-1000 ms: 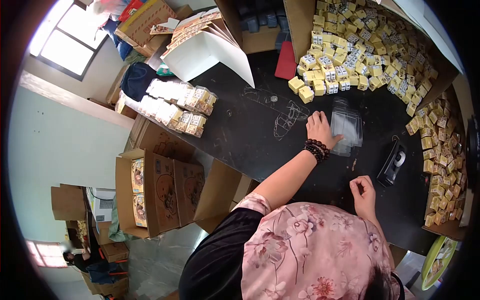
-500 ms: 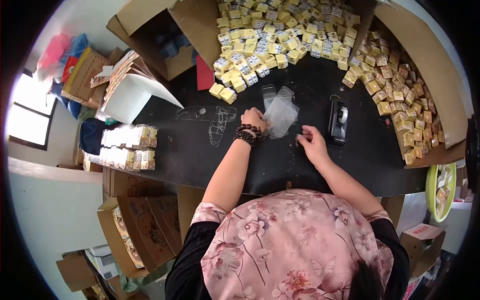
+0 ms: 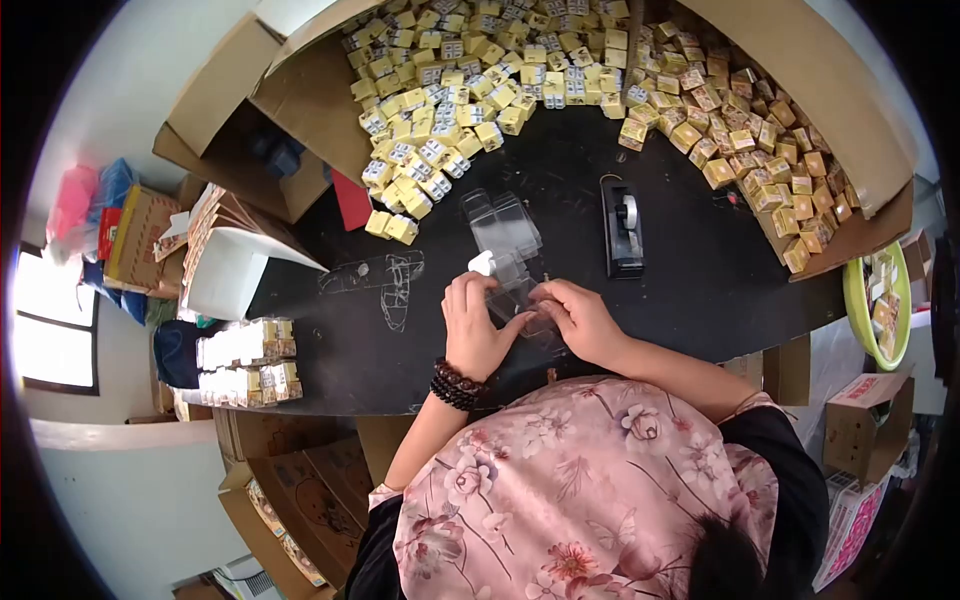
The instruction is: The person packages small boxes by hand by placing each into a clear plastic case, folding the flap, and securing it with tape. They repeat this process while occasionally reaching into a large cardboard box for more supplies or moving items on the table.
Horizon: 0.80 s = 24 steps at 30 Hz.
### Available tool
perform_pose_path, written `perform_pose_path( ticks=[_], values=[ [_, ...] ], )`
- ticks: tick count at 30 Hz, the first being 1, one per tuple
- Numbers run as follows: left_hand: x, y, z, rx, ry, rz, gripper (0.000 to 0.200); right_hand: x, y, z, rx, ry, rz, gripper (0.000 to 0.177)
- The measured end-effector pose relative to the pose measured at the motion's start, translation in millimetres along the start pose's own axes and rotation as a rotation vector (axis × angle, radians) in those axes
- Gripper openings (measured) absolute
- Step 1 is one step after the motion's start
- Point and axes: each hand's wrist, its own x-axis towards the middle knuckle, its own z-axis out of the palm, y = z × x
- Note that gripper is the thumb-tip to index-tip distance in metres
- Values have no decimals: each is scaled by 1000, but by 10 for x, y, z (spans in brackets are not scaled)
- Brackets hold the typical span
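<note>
My left hand (image 3: 476,325), with dark beads at the wrist, closes its thumb and fingers on a clear folded plastic box (image 3: 513,283). From the other side my right hand (image 3: 584,321) pinches the same box between thumb and fingers. The box is see-through, so its exact shape is hard to make out. Just beyond it lies a stack of flat clear plastic boxes (image 3: 505,222). To the right of the stack stands a black tape dispenser (image 3: 623,228).
Small yellow boxes (image 3: 430,110) are heaped at the back, orange-brown ones (image 3: 770,160) at right, within cardboard walls (image 3: 850,110). Stacked packs (image 3: 248,362) stand at left. Near them are a white carton (image 3: 228,270) and a red card (image 3: 350,200). A green basket (image 3: 853,300) sits at right.
My left hand has left the clear stack and come nearer the body with one plastic box. My right hand has moved in and now pinches it too. The camera view has shifted.
</note>
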Motion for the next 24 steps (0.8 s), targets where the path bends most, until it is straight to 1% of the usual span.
perform_pose_path(
  ticks=[2, 3, 4, 5, 6, 7, 8, 9, 10, 11, 12, 13, 14, 15, 16, 17, 18, 19, 20, 22, 23, 24],
  values=[
    [-70, -54, 66, 30, -105, 28, 30, -41, -22, -51, -76, 4, -49, 15],
    [-68, 9, 68, 23, -79, 100, 22, -50, -47, -100, -149, -16, -79, 13],
    [-84, 68, 60, -69, -128, 78, 18, -79, -45, -127, -157, 9, -74, 13],
    [-115, 108, 56, -159, -178, 54, 14, -115, -28, -144, -166, -51, -78, 15],
    [-138, 121, 65, -321, -254, -43, 10, -146, -1, -174, -174, -113, -81, 16],
    [-153, 133, 39, -418, -314, -50, 9, -156, 39, -234, -82, -277, -1, 23],
    [-150, 160, 1, -515, -377, -57, 8, -158, 52, -305, -90, -255, 6, 23],
    [-154, 174, 0, -616, -429, -65, 8, -143, 47, -378, 336, -499, 393, 31],
    [-131, 217, -21, -668, -475, -10, 7, -132, 42, -458, 783, -719, 771, 39],
    [-102, 267, -51, -722, -522, 45, 7, -94, 8, -554, 764, -825, 737, 41],
    [-86, 280, -78, -707, -589, 43, 7, -58, -30, -614, 743, -930, 700, 43],
    [-54, 331, -112, -722, -608, 59, 8, -26, 17, -593, 736, -953, 674, 45],
    [-21, 370, -138, -735, -626, 75, 8, -13, 22, -597, 621, -911, 608, 46],
    [9, 354, -152, -662, -612, 184, 11, 6, 10, -593, 505, -869, 544, 47],
    [13, 365, -139, -673, -628, 203, 11, 38, 87, -523, 418, -782, 444, 48],
    [7, 375, -127, -627, -634, 170, 12, 46, 142, -521, 160, -767, 351, 50],
    [-9, 368, -125, -578, -639, 135, 12, 52, 44, -548, -96, -747, 260, 52],
    [-58, 294, -66, -542, -611, 141, 13, 10, -76, -572, -127, -734, 324, 55],
    [-101, 245, -50, -548, -621, 150, 13, -20, -148, -633, -126, -721, 331, 55],
    [-180, 152, -29, -593, -702, -2, 9, -73, -222, -798, -174, -569, 173, 55],
    [-255, 88, -9, -750, -740, -161, 14, -28, -209, -986, -64, -328, 107, 52],
    [-317, 58, 20, -754, -744, -159, 14, 88, -149, -1300, -226, -51, 19, 48]
  ],
)
